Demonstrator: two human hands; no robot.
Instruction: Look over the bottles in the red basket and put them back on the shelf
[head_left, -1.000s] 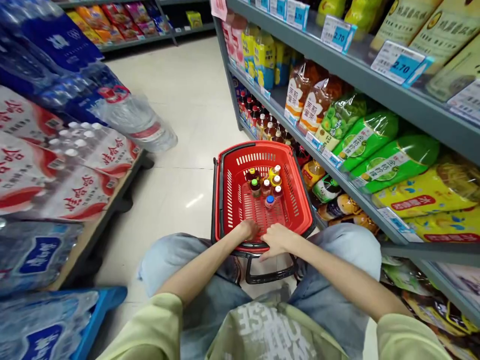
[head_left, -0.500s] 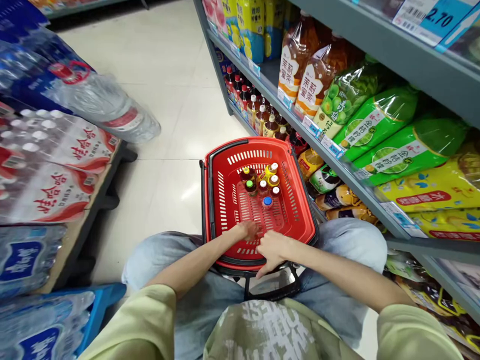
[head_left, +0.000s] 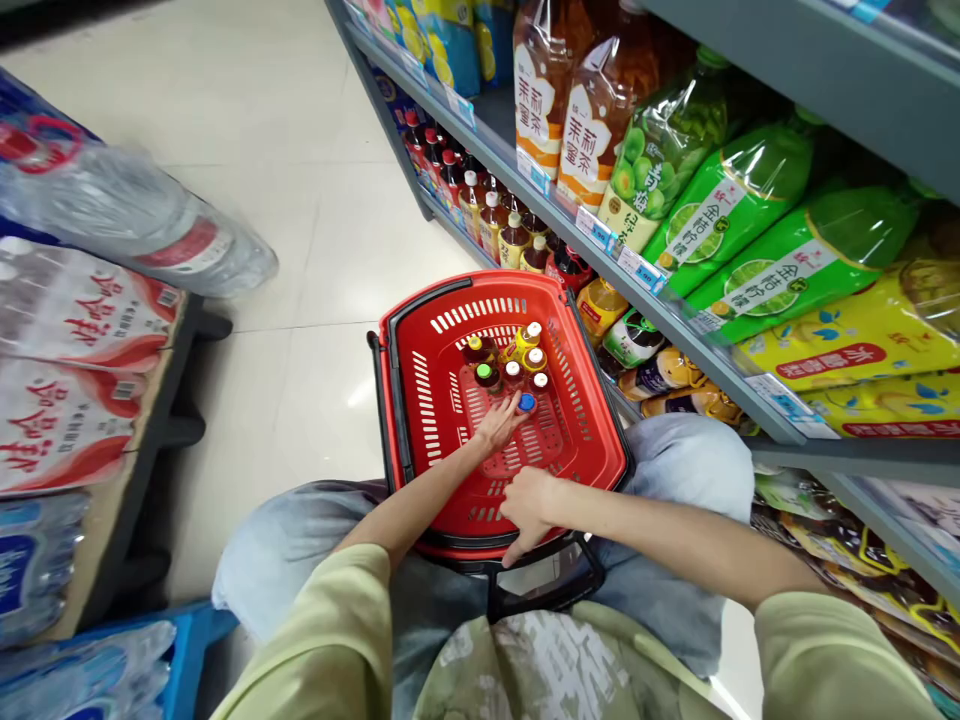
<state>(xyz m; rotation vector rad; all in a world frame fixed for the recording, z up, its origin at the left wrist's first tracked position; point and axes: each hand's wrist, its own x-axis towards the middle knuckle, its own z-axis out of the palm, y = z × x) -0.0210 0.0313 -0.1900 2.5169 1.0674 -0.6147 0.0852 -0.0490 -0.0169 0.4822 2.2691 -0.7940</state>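
Note:
A red shopping basket (head_left: 420, 505) with black handles stands between my knees. Inside it, several small bottles with yellow, green and white caps are clustered upright toward the far side. Nearest me among them is a bottle with a blue cap (head_left: 526, 402). My left hand (head_left: 498, 427) reaches into the basket with fingers stretched out, their tips at the blue cap; I cannot tell whether they touch it. At the basket's near side, my right hand (head_left: 534, 503) has its fingers curled inside and its thumb across the rim, gripping it.
To the right, a grey shelf (head_left: 660, 290) holds large drink bottles (head_left: 757, 225), with smaller bottles on the level below. On the left stand wrapped packs of bottled water (head_left: 67, 420) on pallets. A big water bottle with a red handle (head_left: 142, 215) juts over the pale tiled floor (head_left: 285, 250).
My left hand has moved forward from the near part of the basket to the blue-capped bottle, its fingers extending. My right hand stays at the near rim. The view has shifted slightly.

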